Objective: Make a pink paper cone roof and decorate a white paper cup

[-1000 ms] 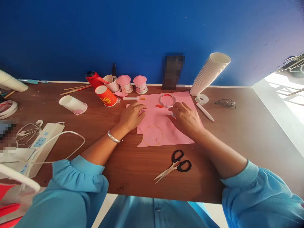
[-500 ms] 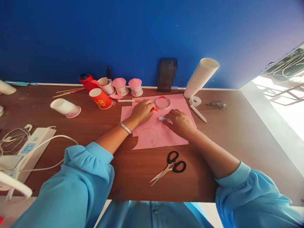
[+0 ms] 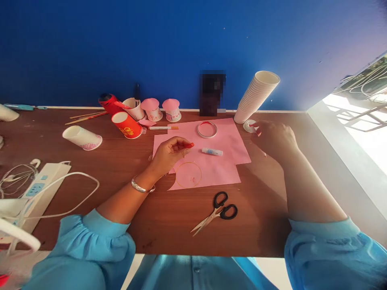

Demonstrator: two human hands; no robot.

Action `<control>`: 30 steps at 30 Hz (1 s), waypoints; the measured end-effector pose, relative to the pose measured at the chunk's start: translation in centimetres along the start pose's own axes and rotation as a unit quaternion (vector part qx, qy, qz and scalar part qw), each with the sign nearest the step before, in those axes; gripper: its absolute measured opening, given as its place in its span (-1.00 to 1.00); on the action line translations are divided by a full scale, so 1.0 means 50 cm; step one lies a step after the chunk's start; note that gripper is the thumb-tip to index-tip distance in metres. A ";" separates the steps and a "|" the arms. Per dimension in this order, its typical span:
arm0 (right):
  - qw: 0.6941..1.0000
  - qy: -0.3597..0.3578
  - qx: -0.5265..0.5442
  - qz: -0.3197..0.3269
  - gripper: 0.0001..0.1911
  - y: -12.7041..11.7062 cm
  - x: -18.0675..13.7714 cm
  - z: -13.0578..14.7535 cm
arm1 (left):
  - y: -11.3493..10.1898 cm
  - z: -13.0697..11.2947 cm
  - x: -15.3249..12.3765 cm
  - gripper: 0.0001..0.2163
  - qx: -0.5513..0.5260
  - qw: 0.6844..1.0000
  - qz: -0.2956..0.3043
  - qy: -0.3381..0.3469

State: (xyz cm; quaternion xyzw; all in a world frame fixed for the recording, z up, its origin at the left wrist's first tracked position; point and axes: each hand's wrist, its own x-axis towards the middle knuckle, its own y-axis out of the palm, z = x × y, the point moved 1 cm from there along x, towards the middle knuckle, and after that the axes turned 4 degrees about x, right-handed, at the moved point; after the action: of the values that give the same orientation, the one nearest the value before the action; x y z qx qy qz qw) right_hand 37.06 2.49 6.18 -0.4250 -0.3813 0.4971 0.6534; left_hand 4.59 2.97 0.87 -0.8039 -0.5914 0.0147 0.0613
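My left hand [image 3: 171,155] is over the left part of the pink paper [image 3: 225,169], a small red cap [image 3: 190,145] pinched between thumb and fingers. My right hand [image 3: 275,139] is past the paper's right edge, its fingertips close to the roll of clear tape [image 3: 249,126]. It covers most of the white marker, whose red tip [image 3: 265,154] shows below the palm. Whether the blurred fingers grip the marker is hidden. A white glue tube [image 3: 212,152] lies on the paper between my hands. Above it rests a silver ring [image 3: 207,129], and a circle [image 3: 188,175] is drawn near the lower left.
Black-handled scissors [image 3: 214,213] lie open before the paper. A leaning stack of white cups [image 3: 256,96] stands at the back right. A red cup [image 3: 127,125], two pink-topped cups [image 3: 171,110] and a white cup [image 3: 81,137] are on the left, near a power strip [image 3: 39,189].
My right hand has left the glue tube on the paper and moved right, to the marker and tape. My left hand has drawn back slightly and turned, still pinching the red cap.
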 end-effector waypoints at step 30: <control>0.865 -0.224 0.444 -0.072 -0.94 0.085 -0.133 0.153 | 0.007 0.013 -0.001 -0.78 -0.327 0.931 0.002 -0.164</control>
State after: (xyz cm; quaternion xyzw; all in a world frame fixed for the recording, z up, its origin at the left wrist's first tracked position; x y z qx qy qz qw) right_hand 27.21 -2.00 4.34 0.0615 -0.2866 0.6469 0.7040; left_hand 4.87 2.89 0.18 -0.7670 -0.5637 -0.0480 -0.3027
